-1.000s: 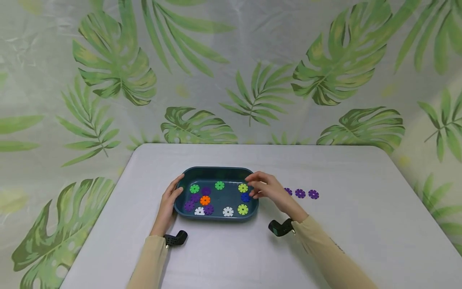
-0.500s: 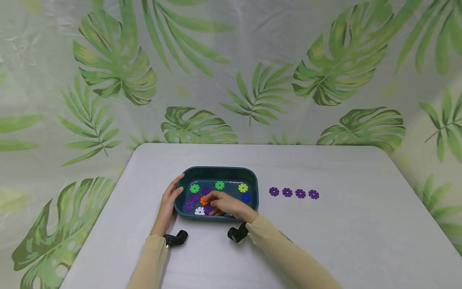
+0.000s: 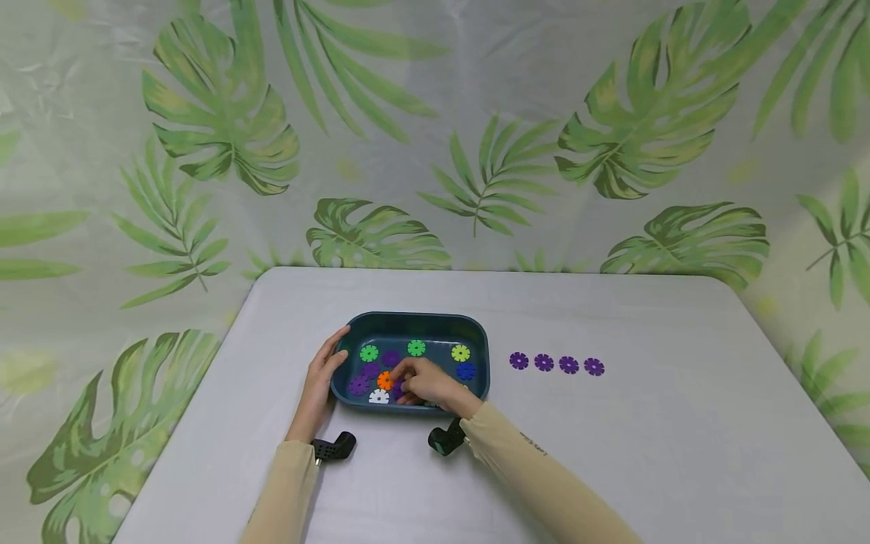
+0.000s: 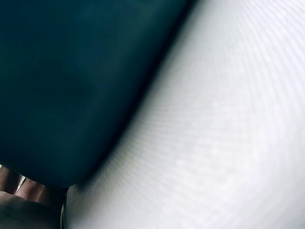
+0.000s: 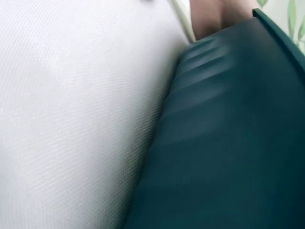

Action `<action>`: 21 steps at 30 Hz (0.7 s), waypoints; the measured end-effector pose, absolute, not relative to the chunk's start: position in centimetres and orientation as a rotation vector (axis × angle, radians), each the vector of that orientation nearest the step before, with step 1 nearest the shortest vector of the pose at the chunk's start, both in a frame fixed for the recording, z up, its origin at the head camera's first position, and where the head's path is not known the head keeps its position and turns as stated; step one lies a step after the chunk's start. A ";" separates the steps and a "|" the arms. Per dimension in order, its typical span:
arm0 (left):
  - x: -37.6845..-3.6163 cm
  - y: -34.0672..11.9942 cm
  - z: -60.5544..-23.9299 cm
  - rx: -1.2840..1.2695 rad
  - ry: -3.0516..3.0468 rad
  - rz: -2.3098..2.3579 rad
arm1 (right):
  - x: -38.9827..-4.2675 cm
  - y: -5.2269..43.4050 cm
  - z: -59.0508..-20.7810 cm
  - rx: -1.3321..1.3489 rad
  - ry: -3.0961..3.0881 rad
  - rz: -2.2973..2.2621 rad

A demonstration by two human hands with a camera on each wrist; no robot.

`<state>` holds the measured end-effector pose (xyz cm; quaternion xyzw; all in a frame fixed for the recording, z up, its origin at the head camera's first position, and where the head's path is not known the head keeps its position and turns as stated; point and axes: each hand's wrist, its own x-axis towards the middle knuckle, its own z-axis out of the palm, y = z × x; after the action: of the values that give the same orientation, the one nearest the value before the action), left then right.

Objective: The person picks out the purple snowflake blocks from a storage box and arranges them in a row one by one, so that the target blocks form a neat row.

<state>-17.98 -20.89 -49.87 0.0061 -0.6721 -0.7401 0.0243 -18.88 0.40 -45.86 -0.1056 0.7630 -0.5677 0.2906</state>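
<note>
A dark teal plastic tub (image 3: pixel 421 318) sits on the table with several notched interlocking discs inside. My left hand (image 3: pixel 321 379) grips its left end, thumb over the rim and fingers along the outside; the left wrist view shows fingers (image 4: pixel 29 191) beside the tub wall (image 4: pixel 71 86). Reaching over the front rim, my right hand (image 3: pixel 430 383) pinches a purple interlocking disc (image 3: pixel 397 389) near the tub's floor, partly hidden by the fingers. An orange disc (image 3: pixel 384 380) lies right by the index fingertip, and a white disc (image 3: pixel 378 397) is just left of the thumb.
Several purple discs (image 3: pixel 544 363) form a row on the white table (image 3: pixel 666 423) right of the tub. Green (image 3: pixel 416 347), yellow (image 3: pixel 460 353) and blue (image 3: pixel 465 371) discs lie toward the tub's back and right. A leaf-patterned cloth (image 3: pixel 503 91) hangs behind the table.
My right hand has moved left from the tub's right rim down into the tub, and its fingers have closed around a purple disc. My left hand has stayed on the tub.
</note>
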 end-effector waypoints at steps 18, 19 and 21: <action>-18.1 -20.8 -50.1 0.001 -2.046 -2.321 | -20.1 6.0 -43.1 -0.348 2.094 -1.698; -18.0 -20.8 -50.1 0.001 -2.039 -2.328 | -20.3 6.7 -42.8 -0.353 2.106 -1.705; -18.0 -20.9 -50.1 -0.003 -2.031 -2.340 | -20.6 8.3 -42.3 -0.366 2.120 -1.723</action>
<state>-17.98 -20.87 -50.11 -0.0011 -0.6552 -0.7551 0.0215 -20.61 8.35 -42.35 -0.1303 0.7550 -0.6135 0.1914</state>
